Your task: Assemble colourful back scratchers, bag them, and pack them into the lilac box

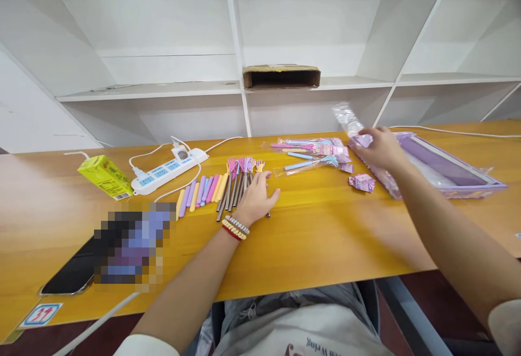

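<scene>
My left hand (259, 198) lies over the right side of a bunch of back scratcher heads with metal rods (233, 188), their small claws pink, purple and yellow. Its fingers are apart, the thumb stretched out. To the left of the rods is a row of coloured handles (202, 192) in purple, pink, blue and yellow. At the right, my right hand (376, 148) has its thumb and fingers closed on a clear plastic bag (347, 119), beside the purple box. Between the hands lie bagged back scratchers (311, 159) and a small purple stack of cards (362, 183).
A purple-edged open box (474, 186) stands at the right. On the left are a white power strip (171, 171), a yellow drink carton (106, 176) and a phone (77, 269). A cardboard box (282, 76) sits on the white shelf (183, 91) behind.
</scene>
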Action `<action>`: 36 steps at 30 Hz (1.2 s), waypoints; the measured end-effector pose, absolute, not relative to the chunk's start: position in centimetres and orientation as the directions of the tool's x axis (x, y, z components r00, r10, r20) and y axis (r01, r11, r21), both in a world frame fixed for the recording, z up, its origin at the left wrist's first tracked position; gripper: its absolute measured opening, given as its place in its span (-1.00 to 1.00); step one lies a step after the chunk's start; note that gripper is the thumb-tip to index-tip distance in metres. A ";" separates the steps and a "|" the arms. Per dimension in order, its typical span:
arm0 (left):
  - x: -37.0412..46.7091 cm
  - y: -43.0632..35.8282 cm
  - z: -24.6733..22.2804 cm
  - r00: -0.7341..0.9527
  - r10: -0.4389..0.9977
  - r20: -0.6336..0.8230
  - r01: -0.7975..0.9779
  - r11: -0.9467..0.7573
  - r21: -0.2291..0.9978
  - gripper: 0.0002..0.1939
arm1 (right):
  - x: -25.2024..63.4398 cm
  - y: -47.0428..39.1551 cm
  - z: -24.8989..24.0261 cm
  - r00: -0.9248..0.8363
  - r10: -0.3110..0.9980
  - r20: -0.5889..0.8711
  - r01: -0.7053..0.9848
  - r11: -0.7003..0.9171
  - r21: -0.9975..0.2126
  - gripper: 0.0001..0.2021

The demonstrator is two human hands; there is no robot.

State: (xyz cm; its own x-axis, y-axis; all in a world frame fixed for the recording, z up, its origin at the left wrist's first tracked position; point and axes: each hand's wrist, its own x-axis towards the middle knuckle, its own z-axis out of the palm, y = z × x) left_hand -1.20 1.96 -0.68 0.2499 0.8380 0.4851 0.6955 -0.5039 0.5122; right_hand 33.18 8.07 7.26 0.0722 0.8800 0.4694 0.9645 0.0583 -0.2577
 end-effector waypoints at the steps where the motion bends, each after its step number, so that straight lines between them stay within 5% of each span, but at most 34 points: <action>1: -1.1 1.8 -0.6 0.314 0.829 0.463 0.719 -0.526 0.453 -0.59 | 35.0 8.9 7.7 0.150 0.881 0.449 0.968 -0.040 -0.246 -0.57; 7: -0.9 1.6 -0.7 0.537 0.774 0.335 0.763 -0.615 0.198 -0.74 | 43.4 12.2 5.9 0.383 0.885 0.263 0.923 -0.359 -0.139 -0.59; 15: -1.1 1.6 -1.0 0.583 0.766 0.273 0.765 -0.630 0.133 -0.77 | 46.0 14.7 2.1 0.470 0.882 -0.036 0.881 -0.471 -0.042 -0.52; 19: -1.1 1.5 -0.9 0.587 0.768 0.255 0.769 -0.628 0.123 -0.76 | 44.1 14.7 3.3 0.503 0.863 0.031 0.864 -0.503 -0.007 -0.46; 23: -1.0 1.6 -0.8 0.590 0.771 0.240 0.769 -0.627 0.126 -0.76 | 39.2 13.5 5.2 0.280 0.934 0.222 0.958 -0.286 -0.008 -0.51; 26: -1.1 1.6 -0.7 0.585 0.779 0.225 0.774 -0.619 0.131 -0.76 | 34.2 12.6 5.3 -0.220 0.949 0.225 0.975 0.216 0.045 -0.61; 29: -1.2 1.6 -0.6 0.582 0.787 0.207 0.779 -0.612 0.136 -0.75 | 29.4 11.9 3.7 -0.547 0.831 0.104 0.835 0.530 0.149 -0.65; 36: -1.2 1.4 -0.5 0.589 0.782 0.203 0.771 -0.619 0.149 -0.74 | 23.6 12.0 0.7 -0.601 0.794 0.091 0.777 0.554 0.298 -0.55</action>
State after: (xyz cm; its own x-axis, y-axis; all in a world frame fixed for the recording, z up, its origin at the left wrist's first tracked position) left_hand -1.21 1.36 -0.51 0.5893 0.7820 0.2032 0.7708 -0.6195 0.1485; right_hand 23.61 11.97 0.72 -0.6010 0.7940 0.0912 0.7773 0.5540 0.2982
